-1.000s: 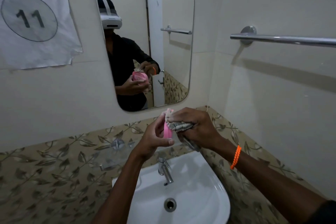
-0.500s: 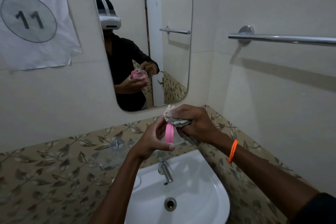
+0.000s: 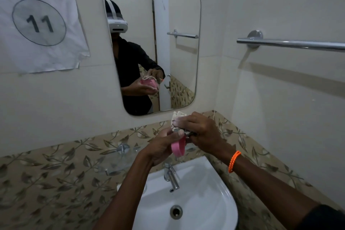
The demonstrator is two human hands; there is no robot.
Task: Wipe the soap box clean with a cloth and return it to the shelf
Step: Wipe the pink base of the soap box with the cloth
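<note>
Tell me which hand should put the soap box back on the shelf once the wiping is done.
Probably the left hand: it already grips the pink soap box and is nearer the glass shelf on the wall at left. The right hand is busy gripping the cloth against the box.

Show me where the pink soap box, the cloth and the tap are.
pink soap box point(image 3: 178, 148): head view, on its pink edge below the left thumb.
cloth point(image 3: 177, 115): head view, on the bunched pale top above the right fingers.
tap point(image 3: 172, 178): head view, on the chrome spout over the basin.
</note>
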